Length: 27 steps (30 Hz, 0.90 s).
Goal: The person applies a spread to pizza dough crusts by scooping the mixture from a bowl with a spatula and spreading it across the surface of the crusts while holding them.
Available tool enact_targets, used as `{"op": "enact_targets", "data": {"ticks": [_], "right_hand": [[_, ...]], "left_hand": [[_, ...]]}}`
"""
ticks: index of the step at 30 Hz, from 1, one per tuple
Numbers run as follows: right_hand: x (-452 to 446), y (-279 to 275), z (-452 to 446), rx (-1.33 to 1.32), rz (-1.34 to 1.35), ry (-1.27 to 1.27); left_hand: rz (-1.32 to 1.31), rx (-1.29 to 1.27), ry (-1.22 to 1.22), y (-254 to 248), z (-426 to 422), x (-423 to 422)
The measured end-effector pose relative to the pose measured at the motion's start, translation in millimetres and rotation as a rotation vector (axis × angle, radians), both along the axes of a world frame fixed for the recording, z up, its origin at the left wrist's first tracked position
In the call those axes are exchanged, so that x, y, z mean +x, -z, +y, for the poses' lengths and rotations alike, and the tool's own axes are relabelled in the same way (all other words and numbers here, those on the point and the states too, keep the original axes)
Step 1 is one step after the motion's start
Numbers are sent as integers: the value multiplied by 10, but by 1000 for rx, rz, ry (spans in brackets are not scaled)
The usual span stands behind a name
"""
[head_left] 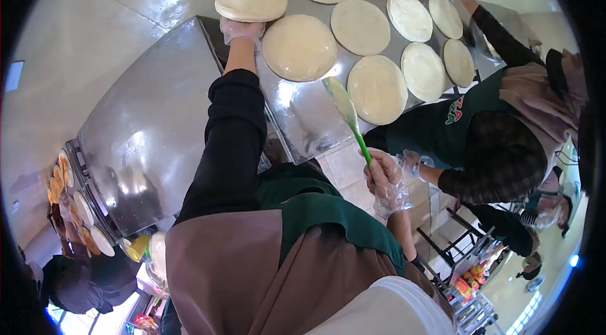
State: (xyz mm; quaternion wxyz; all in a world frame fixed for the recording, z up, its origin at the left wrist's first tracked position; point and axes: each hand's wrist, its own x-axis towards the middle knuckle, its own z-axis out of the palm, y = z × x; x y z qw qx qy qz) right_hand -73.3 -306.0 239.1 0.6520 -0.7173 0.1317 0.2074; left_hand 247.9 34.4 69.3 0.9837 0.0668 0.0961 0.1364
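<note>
My left hand [241,29], in a clear plastic glove, is under the near edge of a round flat dough base [251,0] and holds it at the far left corner of the metal table. My right hand [384,177], also gloved, is closed around the handle of a green spatula [344,109]. Pale cream or sauce coats the spatula's blade, which points toward the table. Just below the held base lies another dough base [300,47] with a glossy surface. Several more rounds cover the table, and some, such as one dough base [409,17], carry a white spread.
A white bucket [386,310] is close against my body at the bottom. To the left stands a shiny metal table [148,126]. A co-worker [492,126] on the right reaches over the rounds with a green tool. A metal rack [457,240] stands lower right.
</note>
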Motion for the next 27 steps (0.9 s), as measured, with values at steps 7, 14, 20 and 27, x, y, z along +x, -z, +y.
{"op": "enact_targets", "data": {"ticks": [7, 14, 20, 27], "right_hand": [[175, 47, -40, 18, 40, -53], [218, 28, -41, 63, 87, -98], [167, 32, -218, 110, 141, -154], [112, -198, -740, 277, 108, -8]], "left_hand": [[51, 260, -14, 715, 324, 402], [479, 312, 349, -174, 410, -12], [663, 1034, 221, -534, 111, 78], [193, 1765, 1468, -836, -1376, -896]]}}
